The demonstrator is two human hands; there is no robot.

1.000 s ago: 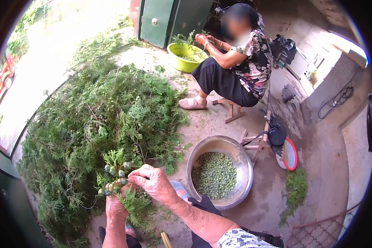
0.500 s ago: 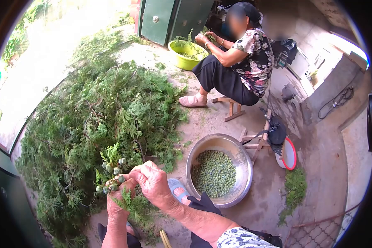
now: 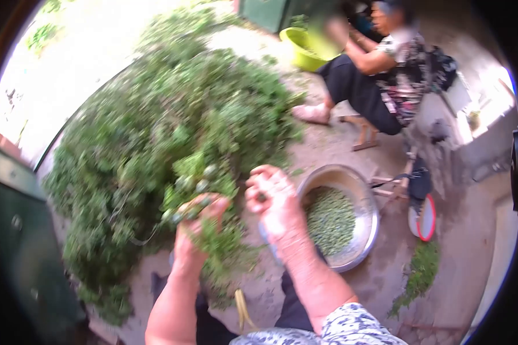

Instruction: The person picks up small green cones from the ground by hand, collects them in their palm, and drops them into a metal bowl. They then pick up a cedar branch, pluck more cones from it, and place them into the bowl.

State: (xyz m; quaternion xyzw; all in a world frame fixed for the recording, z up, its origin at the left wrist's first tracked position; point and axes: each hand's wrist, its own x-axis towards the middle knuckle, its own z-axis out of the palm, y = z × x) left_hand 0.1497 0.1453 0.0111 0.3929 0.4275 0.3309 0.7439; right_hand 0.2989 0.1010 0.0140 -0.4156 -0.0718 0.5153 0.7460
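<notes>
My left hand [image 3: 200, 221] is closed around a leafy conifer sprig [image 3: 220, 238] with several round green cones on it. Its foliage sticks out above and below my fingers. My right hand [image 3: 277, 206] is lifted apart from the sprig, fingers curled, with a small dark round thing in them that looks like a cone; motion blurs it. Just right of that hand stands a wide metal basin [image 3: 368, 244], its bottom covered with small green cones [image 3: 331, 221]. Behind my left hand spreads a large heap of cut conifer branches [image 3: 144, 138].
Across from me a person [image 3: 368, 86] sits on a low wooden stool [image 3: 364, 135] beside a yellow-green basin [image 3: 302, 54]. A red-rimmed bucket [image 3: 427, 218] leans near a wooden stool frame [image 3: 388, 192]. Loose green sprigs [image 3: 417, 276] lie at right. A dark green door [image 3: 23, 247] is at left.
My right hand has come away from the sprig and moved right toward the metal basin. My left hand still grips the sprig. The whole view has shifted, moving the scene rightward.
</notes>
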